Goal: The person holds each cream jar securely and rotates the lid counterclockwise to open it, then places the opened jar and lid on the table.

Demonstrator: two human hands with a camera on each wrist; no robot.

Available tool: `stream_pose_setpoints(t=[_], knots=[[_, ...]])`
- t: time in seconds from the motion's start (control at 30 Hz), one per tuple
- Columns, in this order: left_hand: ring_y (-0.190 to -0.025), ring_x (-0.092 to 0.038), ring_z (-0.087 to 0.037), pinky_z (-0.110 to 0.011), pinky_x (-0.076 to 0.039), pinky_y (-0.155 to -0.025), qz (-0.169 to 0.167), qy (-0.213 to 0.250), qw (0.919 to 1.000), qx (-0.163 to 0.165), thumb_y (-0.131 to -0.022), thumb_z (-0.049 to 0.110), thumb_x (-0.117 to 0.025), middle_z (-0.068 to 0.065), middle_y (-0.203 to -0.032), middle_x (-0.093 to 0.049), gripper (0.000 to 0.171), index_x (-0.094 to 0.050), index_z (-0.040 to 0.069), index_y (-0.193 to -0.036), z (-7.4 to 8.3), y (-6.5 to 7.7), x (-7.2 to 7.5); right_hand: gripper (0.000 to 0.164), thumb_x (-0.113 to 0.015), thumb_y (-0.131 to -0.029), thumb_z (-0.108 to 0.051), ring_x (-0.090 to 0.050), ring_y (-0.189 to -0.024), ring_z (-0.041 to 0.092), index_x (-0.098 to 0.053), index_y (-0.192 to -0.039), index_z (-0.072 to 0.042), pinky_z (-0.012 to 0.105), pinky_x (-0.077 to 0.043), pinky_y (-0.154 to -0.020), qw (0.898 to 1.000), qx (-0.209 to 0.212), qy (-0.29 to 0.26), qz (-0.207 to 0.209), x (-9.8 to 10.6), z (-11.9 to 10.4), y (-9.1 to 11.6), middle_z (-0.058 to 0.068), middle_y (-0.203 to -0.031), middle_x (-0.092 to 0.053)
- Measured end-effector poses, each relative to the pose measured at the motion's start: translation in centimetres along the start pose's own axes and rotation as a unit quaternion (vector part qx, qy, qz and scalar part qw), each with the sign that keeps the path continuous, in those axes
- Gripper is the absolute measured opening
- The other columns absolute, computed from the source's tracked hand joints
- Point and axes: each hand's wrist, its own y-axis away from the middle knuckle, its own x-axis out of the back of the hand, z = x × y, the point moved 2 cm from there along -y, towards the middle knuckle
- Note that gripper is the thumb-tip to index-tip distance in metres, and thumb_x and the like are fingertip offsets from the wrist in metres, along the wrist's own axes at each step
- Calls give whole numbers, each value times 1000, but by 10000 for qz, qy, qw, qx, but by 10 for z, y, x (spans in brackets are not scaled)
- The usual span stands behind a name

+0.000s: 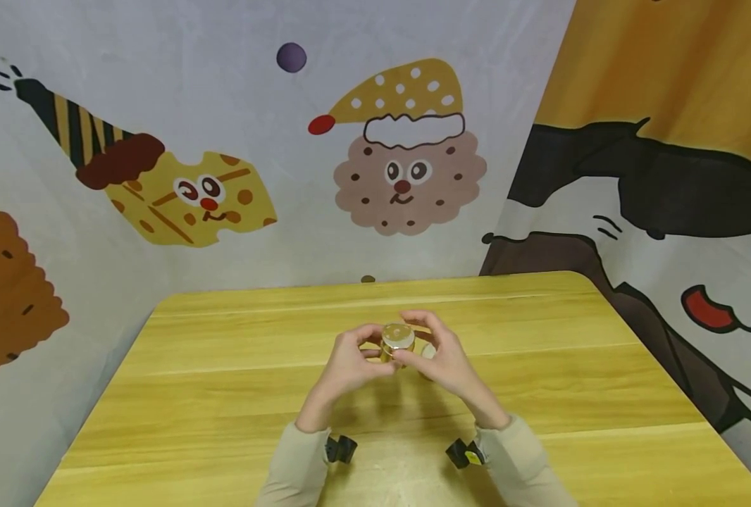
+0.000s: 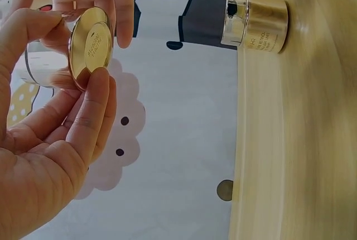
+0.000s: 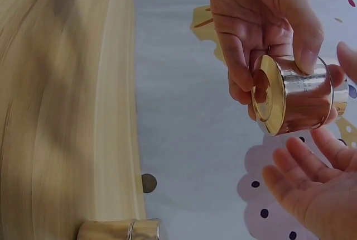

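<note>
A gold cosmetic jar (image 1: 398, 338) with a clear top is held up over the table by my left hand (image 1: 347, 362). The left thumb and fingers grip its sides, and small print shows on its gold base (image 2: 98, 46) in the left wrist view. On the jar's other side is my right hand (image 1: 447, 359), its thumb close to the clear top and its fingers (image 3: 298, 167) spread loosely below it. A second gold jar (image 2: 266, 23) with a clear top stands on the table, partly hidden behind the right hand in the head view.
The wooden table (image 1: 223, 394) spreads out under both hands. Cloth walls with cartoon prints, such as a cookie in a hat (image 1: 410, 183), rise behind it and at the sides. Small black devices (image 1: 340, 448) sit at both wrists.
</note>
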Motion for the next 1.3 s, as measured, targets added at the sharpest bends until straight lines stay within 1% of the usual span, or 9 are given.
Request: stream_pose_setpoints(t=[0.1, 0.2, 0.37, 0.47, 0.63, 0.8, 0.9, 1.1, 1.3], knots=[[-91, -58, -24, -32, -55, -83, 3, 16, 10000, 1, -71, -6, -71, -17, -95, -63, 35, -63, -7, -105, 0, 0, 0, 44, -74, -74, 4, -48, -114, 37, -54, -114, 3, 52, -43, -96, 9998, -93, -103, 163, -1, 1, 0, 17, -121, -54], [-92, -58, -26, -33, -54, -84, 11, 15, 10000, 4, -71, -5, -72, -14, -94, -63, 36, -63, -8, -106, -1, 0, 0, 42, -73, -75, 6, -48, -115, 35, -56, -113, 4, 52, -44, -95, 9998, -50, -125, 157, -1, 1, 0, 19, -122, -53], [-93, -59, -30, -36, -54, -84, 11, -14, 10000, -38, -72, -5, -73, -15, -95, -63, 38, -61, -11, -108, -1, 1, 2, 43, -66, -81, 7, -47, -115, 32, -55, -122, 6, 47, -47, -94, 9996, 183, 115, -157, 1, 2, 0, 20, -125, -52], [-94, -59, -30, -36, -54, -84, 9, 1, 10000, -31, -72, -5, -73, -15, -95, -63, 38, -61, -11, -108, -2, 1, 2, 46, -64, -82, 6, -47, -116, 34, -51, -127, 6, 44, -47, -94, 9992, 250, 155, -271, 1, 3, 0, 19, -128, -51], [-94, -58, -28, -34, -54, -85, 36, 90, 9999, 84, -72, -5, -73, -13, -95, -62, 38, -61, -9, -108, -1, 1, 1, 50, -70, -78, 4, -46, -116, 39, -50, -124, 5, 51, -45, -94, 9999, 112, 86, -82, 0, 5, 0, 18, -125, -52], [-95, -58, -30, -34, -54, -85, 59, 105, 9999, 105, -71, -5, -73, -15, -95, -62, 38, -62, -8, -108, -1, 1, 1, 43, -74, -75, 4, -48, -115, 36, -54, -113, 2, 57, -44, -92, 9999, 6, 51, 135, 0, 6, 0, 18, -122, -54], [-96, -58, -31, -34, -54, -85, 68, 89, 9999, 96, -71, -5, -73, -15, -96, -62, 39, -62, -9, -108, -1, 1, 1, 40, -75, -75, 2, -47, -116, 34, -57, -111, 1, 58, -44, -91, 9999, -54, 89, 136, 1, 6, 0, 17, -123, -54], [-94, -59, -32, -37, -54, -84, 76, 63, 9999, 39, -72, -5, -73, -18, -96, -63, 39, -61, -10, -108, -2, 1, 2, 40, -70, -80, 1, -47, -116, 28, -60, -118, 0, 56, -43, -92, 9998, -61, 134, -127, 4, 5, 1, 16, -125, -54], [-93, -59, -30, -38, -54, -84, 75, 88, 9999, 21, -71, -6, -73, -17, -96, -63, 38, -61, -9, -108, -4, 1, 1, 47, -68, -81, 3, -47, -116, 32, -53, -126, 2, 56, -43, -91, 9994, 103, 183, -281, 4, 5, 1, 18, -127, -52]])
